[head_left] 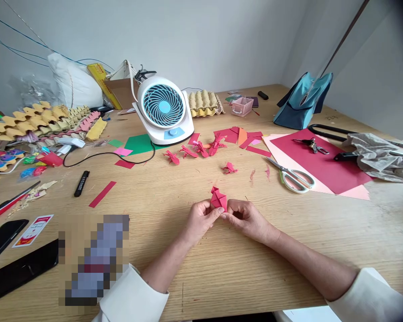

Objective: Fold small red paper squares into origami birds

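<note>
Between my two hands is a small folded piece of red paper (pixel 218 199), held upright just above the table. My left hand (pixel 201 219) pinches its lower left side with the thumb across the front. The fingers of my right hand (pixel 250 220) are closed at its lower right corner. Beyond it lies a finished-looking red paper figure (pixel 229 168), and farther back a row of similar red folded figures (pixel 201 149) sits on the wood. To the right rest white-handled scissors (pixel 297 180), partly over coloured sheets.
A white fan (pixel 164 107) stands at the back, its black cable running left. Red sheets (pixel 329 161), keys (pixel 312 145) and a blue bag (pixel 302 103) are on the right. Egg cartons (pixel 30 120), a black marker (pixel 82 183), a red strip (pixel 102 194) and phones (pixel 23 270) lie left.
</note>
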Tool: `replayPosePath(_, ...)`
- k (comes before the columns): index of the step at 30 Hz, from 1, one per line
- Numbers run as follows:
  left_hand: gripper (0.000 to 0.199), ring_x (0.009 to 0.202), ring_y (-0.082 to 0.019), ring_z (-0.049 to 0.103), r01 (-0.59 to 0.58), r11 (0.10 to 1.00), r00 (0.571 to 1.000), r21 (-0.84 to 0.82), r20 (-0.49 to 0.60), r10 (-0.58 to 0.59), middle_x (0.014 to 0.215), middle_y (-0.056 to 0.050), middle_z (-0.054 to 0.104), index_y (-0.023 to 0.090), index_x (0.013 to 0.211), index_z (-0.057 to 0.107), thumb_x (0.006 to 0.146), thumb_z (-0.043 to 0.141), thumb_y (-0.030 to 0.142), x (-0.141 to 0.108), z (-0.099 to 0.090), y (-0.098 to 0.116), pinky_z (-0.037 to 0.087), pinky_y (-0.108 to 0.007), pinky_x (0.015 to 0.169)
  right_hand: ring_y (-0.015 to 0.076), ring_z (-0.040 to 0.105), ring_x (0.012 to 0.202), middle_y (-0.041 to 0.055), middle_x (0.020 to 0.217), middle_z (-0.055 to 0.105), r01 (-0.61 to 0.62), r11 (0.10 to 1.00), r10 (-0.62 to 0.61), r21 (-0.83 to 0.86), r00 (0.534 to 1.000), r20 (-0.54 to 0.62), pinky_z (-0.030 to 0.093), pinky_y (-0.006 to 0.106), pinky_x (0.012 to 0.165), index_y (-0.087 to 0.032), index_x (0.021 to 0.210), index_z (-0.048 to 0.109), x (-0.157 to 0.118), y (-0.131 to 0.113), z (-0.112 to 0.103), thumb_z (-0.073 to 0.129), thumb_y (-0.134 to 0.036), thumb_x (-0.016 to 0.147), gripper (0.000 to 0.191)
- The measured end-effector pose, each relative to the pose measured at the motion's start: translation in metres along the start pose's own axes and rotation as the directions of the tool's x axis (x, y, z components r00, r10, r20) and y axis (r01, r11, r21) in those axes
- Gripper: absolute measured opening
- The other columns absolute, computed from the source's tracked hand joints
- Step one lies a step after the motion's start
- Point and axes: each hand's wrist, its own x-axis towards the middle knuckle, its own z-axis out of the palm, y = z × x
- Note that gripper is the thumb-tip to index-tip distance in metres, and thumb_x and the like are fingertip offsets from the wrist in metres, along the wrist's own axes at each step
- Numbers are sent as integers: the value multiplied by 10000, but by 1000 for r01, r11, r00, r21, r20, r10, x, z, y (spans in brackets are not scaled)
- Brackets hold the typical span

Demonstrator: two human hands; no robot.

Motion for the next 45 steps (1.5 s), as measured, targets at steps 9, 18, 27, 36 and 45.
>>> replayPosePath(9, 375, 494, -63, 365, -10, 1000, 1000, -7, 25, 10, 608, 35, 477, 124, 835, 624, 788, 680, 491, -1, 1, 2, 303, -200, 450, 101, 395, 571, -19, 624, 477, 7, 999, -7, 34, 1000, -5, 310, 248, 538, -171, 641, 520, 0, -1, -1, 635, -517, 871, 431)
replayPosePath(18, 129, 526, -76, 429, -146, 884, 987, 445, 1, 162, 603, 45, 512, 162, 785, 599, 809, 617, 288, -2, -3, 3, 331, -199, 504, 130, 461, 652, 4, 754, 558, -102, 973, 114, 208, 992, -47, 375, 266, 616, -175, 915, 580, 4, -6, -14, 567, -580, 893, 406)
replayPosePath(27, 258, 520, -70, 401, -180, 823, 978, 538, 5, 210, 570, 65, 449, 184, 656, 450, 807, 632, 288, -4, -1, 5, 308, -199, 502, 130, 492, 667, 14, 742, 603, -137, 956, 145, 258, 989, -12, 390, 273, 646, -171, 783, 600, 6, -4, -13, 609, -593, 858, 429)
replayPosePath(36, 239, 482, -66, 364, -184, 831, 981, 524, 41, 192, 547, 75, 424, 187, 673, 468, 823, 629, 282, -5, -1, 5, 275, -204, 485, 111, 457, 594, -17, 638, 542, -198, 949, 212, 247, 977, -32, 362, 260, 584, -172, 735, 585, 8, -15, -15, 624, -650, 811, 485)
replayPosePath(45, 230, 605, -114, 477, -371, 593, 884, 714, 76, 462, 660, 23, 540, 202, 680, 467, 859, 610, 215, -11, 4, 12, 370, -233, 613, 128, 535, 637, 24, 713, 628, -215, 946, 228, 242, 973, -29, 431, 272, 621, -163, 782, 613, 8, -12, -12, 622, -647, 814, 486)
